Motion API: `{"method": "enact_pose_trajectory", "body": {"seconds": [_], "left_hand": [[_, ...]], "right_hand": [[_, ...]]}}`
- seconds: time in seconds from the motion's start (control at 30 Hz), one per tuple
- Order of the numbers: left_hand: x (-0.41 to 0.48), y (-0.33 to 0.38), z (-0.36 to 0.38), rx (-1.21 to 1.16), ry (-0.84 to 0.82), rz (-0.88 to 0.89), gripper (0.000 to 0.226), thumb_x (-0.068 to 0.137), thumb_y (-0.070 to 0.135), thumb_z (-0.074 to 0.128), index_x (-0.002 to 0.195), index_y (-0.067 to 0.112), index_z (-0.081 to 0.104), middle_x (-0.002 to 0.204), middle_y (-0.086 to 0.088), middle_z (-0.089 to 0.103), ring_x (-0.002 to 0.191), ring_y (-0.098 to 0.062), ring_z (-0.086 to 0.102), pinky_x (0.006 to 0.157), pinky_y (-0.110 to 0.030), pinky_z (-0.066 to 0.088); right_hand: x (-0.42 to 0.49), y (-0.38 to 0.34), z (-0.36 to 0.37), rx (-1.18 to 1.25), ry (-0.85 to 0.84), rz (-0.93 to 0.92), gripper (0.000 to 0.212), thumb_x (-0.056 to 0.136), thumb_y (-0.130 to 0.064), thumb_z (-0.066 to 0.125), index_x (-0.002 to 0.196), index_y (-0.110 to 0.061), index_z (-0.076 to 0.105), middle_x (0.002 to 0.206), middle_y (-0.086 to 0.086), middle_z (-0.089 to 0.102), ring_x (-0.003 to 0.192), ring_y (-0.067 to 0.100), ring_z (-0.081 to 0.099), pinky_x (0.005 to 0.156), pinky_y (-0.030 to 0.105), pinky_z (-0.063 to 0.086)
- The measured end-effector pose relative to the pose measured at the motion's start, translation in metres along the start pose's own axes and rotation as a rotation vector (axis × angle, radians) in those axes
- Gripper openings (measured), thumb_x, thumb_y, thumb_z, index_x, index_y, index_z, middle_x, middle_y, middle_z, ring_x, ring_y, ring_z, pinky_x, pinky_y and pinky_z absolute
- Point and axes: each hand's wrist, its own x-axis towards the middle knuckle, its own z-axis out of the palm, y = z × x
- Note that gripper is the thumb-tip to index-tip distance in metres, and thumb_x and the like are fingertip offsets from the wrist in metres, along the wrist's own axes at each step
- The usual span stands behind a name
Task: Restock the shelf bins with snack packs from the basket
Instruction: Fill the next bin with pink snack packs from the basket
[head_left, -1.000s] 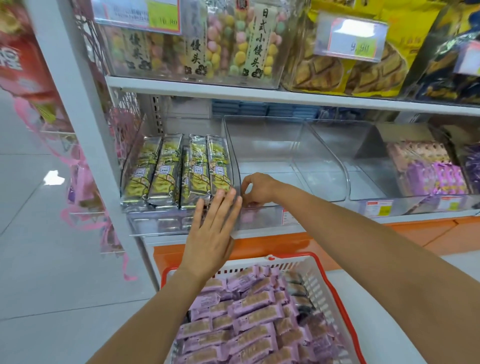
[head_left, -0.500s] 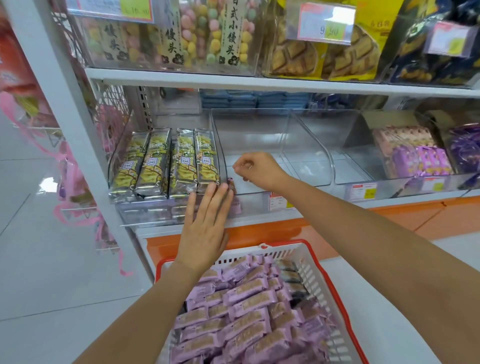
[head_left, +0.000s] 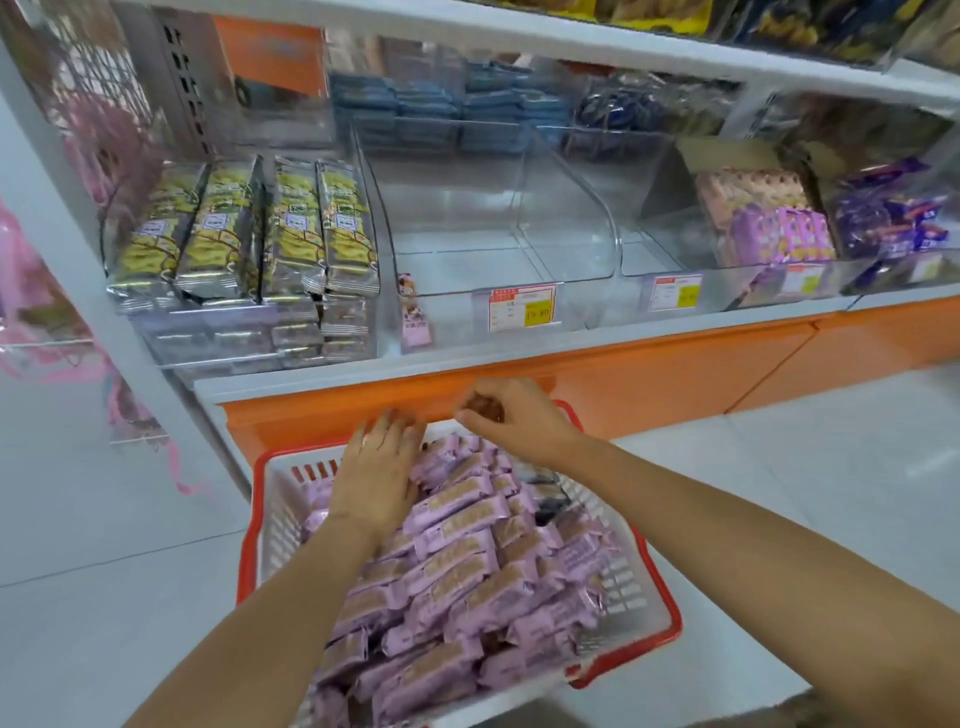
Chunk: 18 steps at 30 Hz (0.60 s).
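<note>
A white basket with a red rim (head_left: 631, 597) sits low in the middle, heaped with pink snack packs (head_left: 457, 566). My left hand (head_left: 376, 470) lies palm down on the packs at the basket's far end. Its fingertips are blurred at the far rim. My right hand (head_left: 514, 421) hovers just above the far rim, fingers loosely curled, with nothing visible in it. On the shelf above, a clear bin (head_left: 571, 218) holds a single pink pack (head_left: 414, 314) standing in its front left corner.
Left of that bin, silver-and-yellow packs (head_left: 244, 234) fill a clear bin. To the right stand another clear bin (head_left: 670, 244) and bins of purple packs (head_left: 779, 234). An orange shelf base (head_left: 649, 374) runs behind the basket. Pink netting (head_left: 31, 291) hangs at the left.
Both hands have dropped from the shelf bin down to the basket. The pink pack stays in the bin's front corner. The view has tilted downward.
</note>
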Motion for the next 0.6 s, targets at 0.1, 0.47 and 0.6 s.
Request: {"method": "enact_pose_trajectory", "body": {"seconds": [0.1,0.47,0.6], "left_hand": [[-0.003,-0.007,0.013,0.068,-0.145,-0.070,0.084,0.099,0.041,0.048,0.157,0.012,-0.006,0.166,-0.007,-0.001,0.153,-0.027,-0.004,0.122,-0.046,-0.004],[-0.007,-0.007,0.027,0.089,-0.242,-0.111,0.080,0.101,0.037,0.045,0.157,0.015,-0.007,0.165,-0.005,-0.015,0.152,-0.029,-0.013,0.122,-0.049,-0.007],[-0.006,-0.008,0.024,0.032,-0.235,-0.110,0.077,0.100,0.033,0.047,0.158,0.017,-0.001,0.165,-0.005,-0.014,0.152,-0.028,-0.012,0.123,-0.047,-0.005]], "right_hand": [[-0.008,0.022,0.026,-0.076,-0.119,0.088,0.016,0.092,-0.028,0.064,0.103,-0.016,0.068,0.082,-0.010,0.062,0.070,0.006,0.057,0.065,0.024,0.044],[-0.013,0.049,0.076,-0.499,-0.405,0.207,0.050,0.088,-0.033,0.064,0.135,-0.019,0.055,0.128,0.008,0.053,0.124,0.025,0.045,0.094,0.033,0.041],[-0.010,0.045,0.076,-0.475,-0.364,0.218,0.034,0.086,-0.028,0.066,0.118,-0.015,0.064,0.114,0.006,0.059,0.123,0.024,0.046,0.099,0.038,0.044]]}}
